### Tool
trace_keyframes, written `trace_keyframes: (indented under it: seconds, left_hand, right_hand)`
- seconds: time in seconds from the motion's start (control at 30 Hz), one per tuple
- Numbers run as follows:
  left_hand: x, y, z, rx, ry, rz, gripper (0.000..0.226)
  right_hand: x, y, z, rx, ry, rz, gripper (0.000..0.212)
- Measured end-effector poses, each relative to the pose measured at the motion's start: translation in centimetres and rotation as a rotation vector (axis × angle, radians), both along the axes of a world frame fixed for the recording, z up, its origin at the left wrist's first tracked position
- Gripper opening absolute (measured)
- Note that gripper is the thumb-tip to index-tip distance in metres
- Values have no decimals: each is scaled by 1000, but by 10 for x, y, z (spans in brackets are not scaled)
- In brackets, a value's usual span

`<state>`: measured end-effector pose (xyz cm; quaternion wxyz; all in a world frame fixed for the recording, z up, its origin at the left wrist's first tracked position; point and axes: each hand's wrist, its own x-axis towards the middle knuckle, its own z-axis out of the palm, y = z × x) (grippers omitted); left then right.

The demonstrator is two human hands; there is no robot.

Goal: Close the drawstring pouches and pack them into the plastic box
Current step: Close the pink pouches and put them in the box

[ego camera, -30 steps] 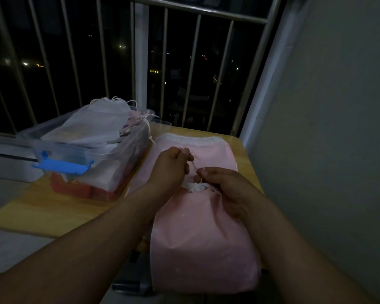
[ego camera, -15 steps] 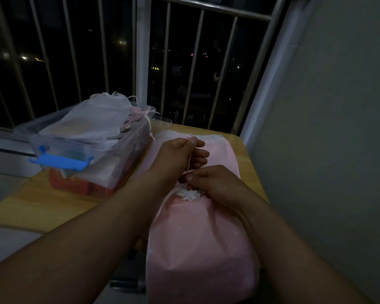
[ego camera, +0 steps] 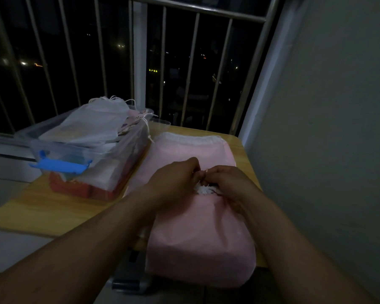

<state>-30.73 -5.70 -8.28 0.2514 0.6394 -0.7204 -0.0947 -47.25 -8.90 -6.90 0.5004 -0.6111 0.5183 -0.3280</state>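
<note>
Pink pouch [ego camera: 198,244] lies on the table [ego camera: 53,207], pointing 6 to 12 o'clock. The left hand [ego camera: 173,181] and right hand [ego camera: 230,183] pinch its cord [ego camera: 205,171]. The plastic box [ego camera: 127,150] sits at 10 o'clock, nearer the left hand.

Bare left grip [ego camera: 173,179], bare right grip [ego camera: 230,183], bare forearms [ego camera: 92,242]

Readable text: none in this dim light.
plastic box [ego camera: 131,156]: the clear wall and blue latch [ego camera: 60,166] show no legible label.
pink pouch [ego camera: 198,238]: no print can be read.
</note>
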Motion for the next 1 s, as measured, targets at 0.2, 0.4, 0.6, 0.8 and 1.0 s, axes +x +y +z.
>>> trace_keyframes:
  seconds: [0.2,0.4,0.6,0.8,1.0]
  left_hand:
    - [6,-1,0,-10,-25,-32,21]
    - [1,-1,11,-43,-34,18,30]
    - [5,1,24,213,477,31,18]
    - [11,2,14,216,589,-51,7]
    - [15,2,7,192,632,-102,5]
  right_hand:
    - [-5,-2,-3,69,-29,15,15]
    - [-3,4,7,-40,56,36,9]
    - [2,2,5,-90,47,12,15]
    - [0,1,3,-135,18,9,14]
    - [-1,-1,3,-129,-29,20,9]
